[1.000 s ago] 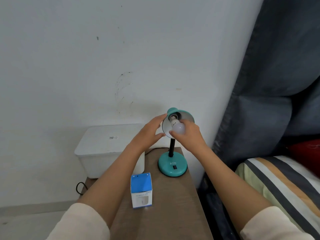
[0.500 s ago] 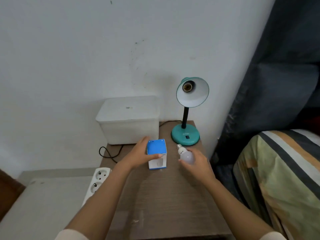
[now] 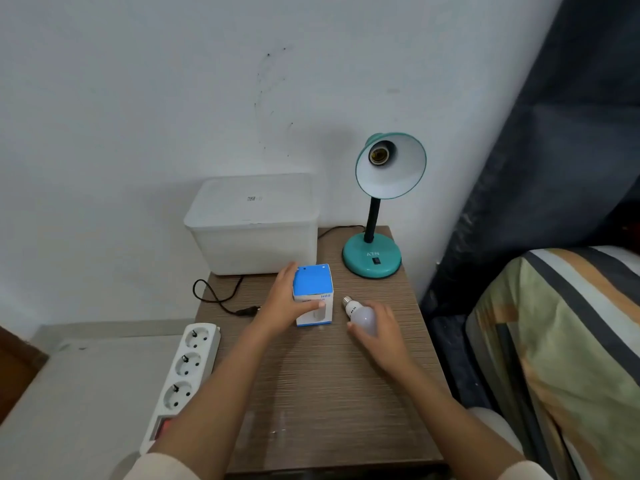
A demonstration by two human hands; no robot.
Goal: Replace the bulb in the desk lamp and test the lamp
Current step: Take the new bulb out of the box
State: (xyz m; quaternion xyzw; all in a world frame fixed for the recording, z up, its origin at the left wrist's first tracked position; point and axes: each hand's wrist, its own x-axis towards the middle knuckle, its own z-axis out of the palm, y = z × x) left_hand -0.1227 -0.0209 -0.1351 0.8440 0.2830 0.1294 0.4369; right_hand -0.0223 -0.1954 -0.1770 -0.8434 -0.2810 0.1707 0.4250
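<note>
socket (image 3: 380, 156): empty
right hand (image 3: 379, 329): fingers wrapped on old bulb (image 3: 360, 315)
left hand (image 3: 287, 301): fingers clamped on box (image 3: 313, 294)
left: fit new bulb, plug in, test

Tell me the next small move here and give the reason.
Probably let go of the old bulb so it rests on the table, freeing the right hand. The lamp socket is already empty, and the left hand grips the blue and white box, which looks unopened and likely needs both hands.
</note>
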